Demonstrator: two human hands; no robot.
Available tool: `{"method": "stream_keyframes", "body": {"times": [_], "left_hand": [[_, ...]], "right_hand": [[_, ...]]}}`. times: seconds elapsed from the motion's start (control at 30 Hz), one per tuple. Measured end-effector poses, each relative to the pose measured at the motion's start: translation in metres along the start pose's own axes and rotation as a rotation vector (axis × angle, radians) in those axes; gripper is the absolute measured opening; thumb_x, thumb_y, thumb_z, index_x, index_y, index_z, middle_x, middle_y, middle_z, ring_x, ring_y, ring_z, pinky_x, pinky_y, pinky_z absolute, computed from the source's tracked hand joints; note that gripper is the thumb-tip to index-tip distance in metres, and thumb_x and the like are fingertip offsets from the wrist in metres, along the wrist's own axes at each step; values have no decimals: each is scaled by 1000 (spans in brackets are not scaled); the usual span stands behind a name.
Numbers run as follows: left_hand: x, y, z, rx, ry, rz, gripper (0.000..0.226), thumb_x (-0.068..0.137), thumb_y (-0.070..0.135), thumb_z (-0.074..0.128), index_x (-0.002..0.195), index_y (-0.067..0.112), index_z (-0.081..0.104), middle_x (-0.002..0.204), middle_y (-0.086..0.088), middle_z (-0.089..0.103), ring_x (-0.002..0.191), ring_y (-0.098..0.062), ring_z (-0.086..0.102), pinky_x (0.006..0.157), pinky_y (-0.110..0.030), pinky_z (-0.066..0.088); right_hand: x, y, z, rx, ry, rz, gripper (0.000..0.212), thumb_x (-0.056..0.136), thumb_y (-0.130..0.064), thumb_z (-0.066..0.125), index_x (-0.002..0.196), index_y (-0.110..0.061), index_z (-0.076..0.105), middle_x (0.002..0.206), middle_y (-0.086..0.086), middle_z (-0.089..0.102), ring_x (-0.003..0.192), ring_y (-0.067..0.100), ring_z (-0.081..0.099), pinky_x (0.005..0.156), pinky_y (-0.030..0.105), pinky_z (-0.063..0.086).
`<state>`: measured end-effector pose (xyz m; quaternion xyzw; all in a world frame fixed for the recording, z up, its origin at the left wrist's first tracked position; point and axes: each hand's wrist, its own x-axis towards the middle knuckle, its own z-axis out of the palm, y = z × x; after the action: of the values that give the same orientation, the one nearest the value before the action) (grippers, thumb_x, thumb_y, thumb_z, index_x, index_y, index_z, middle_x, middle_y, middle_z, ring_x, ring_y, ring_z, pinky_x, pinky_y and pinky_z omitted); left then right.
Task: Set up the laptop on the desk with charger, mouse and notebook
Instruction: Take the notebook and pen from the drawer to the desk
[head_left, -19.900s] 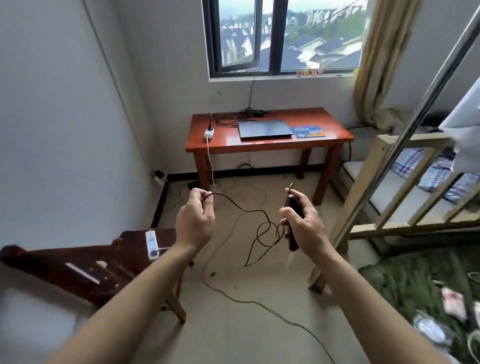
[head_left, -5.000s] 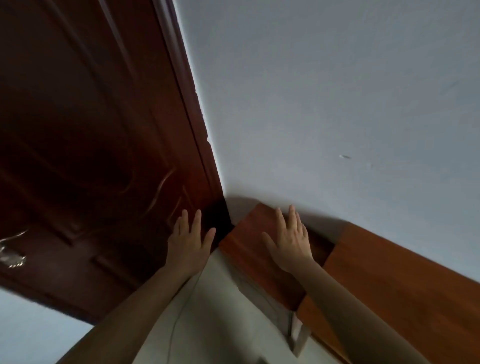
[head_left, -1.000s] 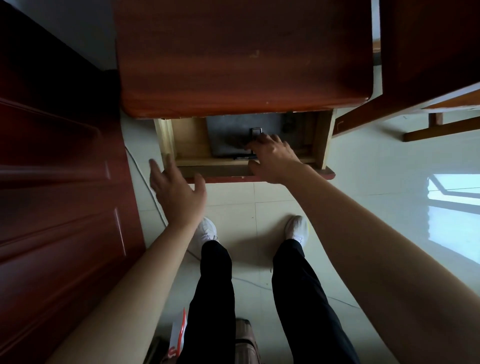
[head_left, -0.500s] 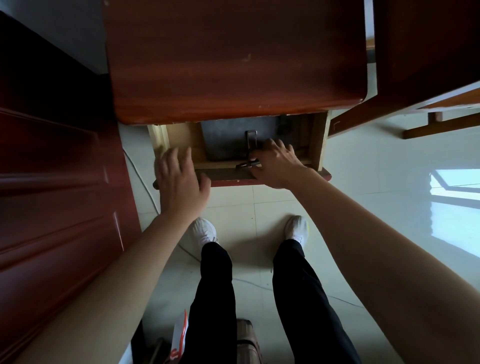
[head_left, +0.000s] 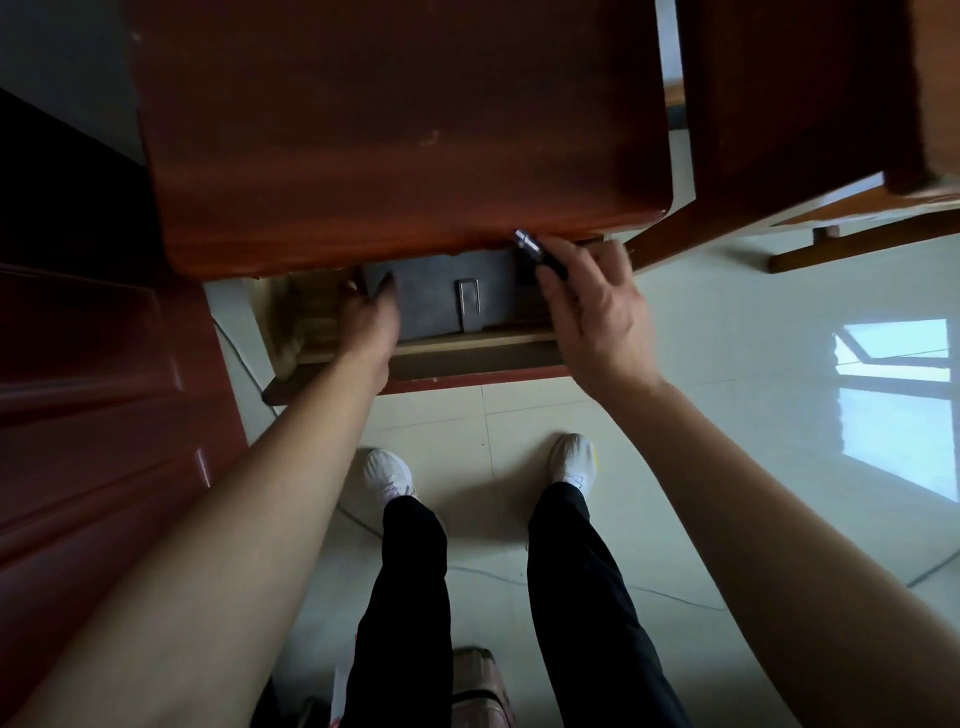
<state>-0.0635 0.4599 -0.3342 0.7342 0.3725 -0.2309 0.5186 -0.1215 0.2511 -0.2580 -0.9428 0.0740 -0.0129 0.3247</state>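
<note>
A dark grey notebook (head_left: 426, 306) with a metal clasp lies in the open drawer (head_left: 467, 358) of a small reddish-brown table (head_left: 405, 130). My left hand (head_left: 369, 317) reaches into the drawer and grips the notebook's left edge. My right hand (head_left: 592, 312) hovers over the drawer's right side and holds a dark pen (head_left: 535, 249) whose silver tip points up toward the table's edge. No laptop, charger or mouse is in view.
A dark red door (head_left: 78, 389) stands close on the left. Another wooden piece of furniture (head_left: 805, 104) is at the upper right. My legs and white shoes stand on pale floor tiles, with a thin cable (head_left: 675, 597) and a brown bag (head_left: 478, 686) behind them.
My left hand has moved from the drawer's front into the drawer and onto the notebook's left edge. My right hand has lifted off the drawer front with the pen in it.
</note>
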Motion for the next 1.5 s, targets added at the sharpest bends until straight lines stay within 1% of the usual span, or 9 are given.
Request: {"method": "stream_keyframes", "body": {"times": [0.27, 0.37, 0.47, 0.67, 0.87, 1.07, 1.3, 1.4, 1.5], "left_hand": [[15, 3, 2, 250, -8, 2, 72, 96, 65, 38, 150, 19, 29, 152, -7, 37, 136, -25, 41, 101, -34, 34], [12, 2, 2, 259, -50, -34, 71, 91, 73, 34, 135, 20, 48, 104, 4, 60, 86, -9, 59, 74, -19, 42], [7, -3, 1, 178, -3, -37, 49, 91, 70, 41, 90, 22, 52, 72, 11, 47, 59, -1, 43, 51, -17, 30], [3, 3, -23, 78, 215, -32, 46, 97, 56, 45, 113, 13, 53, 81, 7, 53, 73, -14, 53, 66, -27, 40], [-26, -7, -60, 233, 314, -63, 51, 96, 62, 38, 68, 21, 51, 75, -2, 61, 74, -25, 60, 89, -48, 52], [-75, -19, -90, 338, 343, -7, 64, 100, 57, 28, 76, 6, 58, 84, -13, 63, 88, -38, 62, 73, -42, 48], [-117, -16, -98, 253, 401, 171, 56, 104, 50, 31, 77, 7, 54, 79, -8, 59, 89, -38, 60, 68, -34, 33], [-111, 13, -93, 191, 385, 278, 39, 94, 43, 41, 89, 6, 51, 91, -15, 61, 93, -39, 57, 65, -33, 25], [-96, 44, -84, 292, 272, 413, 40, 90, 30, 47, 114, -1, 53, 123, -23, 51, 111, -38, 52, 89, -37, 38]], "right_hand": [[33, -8, -5, -110, 113, 13, 36, 103, -34, 51, 135, -21, 61, 108, 14, 53, 87, 25, 59, 67, 36, 53], [34, -8, 0, -127, 127, 16, 37, 103, -34, 50, 135, -21, 61, 109, 16, 53, 87, 26, 58, 67, 36, 53], [34, -8, 4, -144, 148, 22, 36, 103, -34, 50, 135, -19, 61, 109, 18, 53, 87, 26, 57, 65, 34, 50], [27, -9, 8, -132, 158, 16, 35, 102, -31, 52, 134, -20, 62, 110, 20, 51, 92, 28, 55, 68, 32, 46], [3, -13, 15, -71, 116, 186, 25, 95, -25, 54, 117, -13, 58, 116, 16, 52, 97, 38, 56, 66, 32, 34], [-31, -14, 9, -18, -456, 641, 62, 95, -68, 36, 124, -17, 58, 116, 12, 64, 98, 32, 61, 75, 36, 51], [-65, -33, -16, 70, -326, 392, 43, 81, -57, 30, 86, -17, 45, 76, 9, 56, 70, 30, 54, 62, 32, 35], [-46, -37, -25, 105, -369, 355, 53, 76, -63, 38, 102, -17, 43, 88, 6, 56, 73, 23, 53, 59, 29, 34], [-11, -35, -30, 130, -321, 367, 69, 77, -60, 47, 125, -10, 48, 118, 14, 56, 100, 32, 55, 75, 33, 42]]}}
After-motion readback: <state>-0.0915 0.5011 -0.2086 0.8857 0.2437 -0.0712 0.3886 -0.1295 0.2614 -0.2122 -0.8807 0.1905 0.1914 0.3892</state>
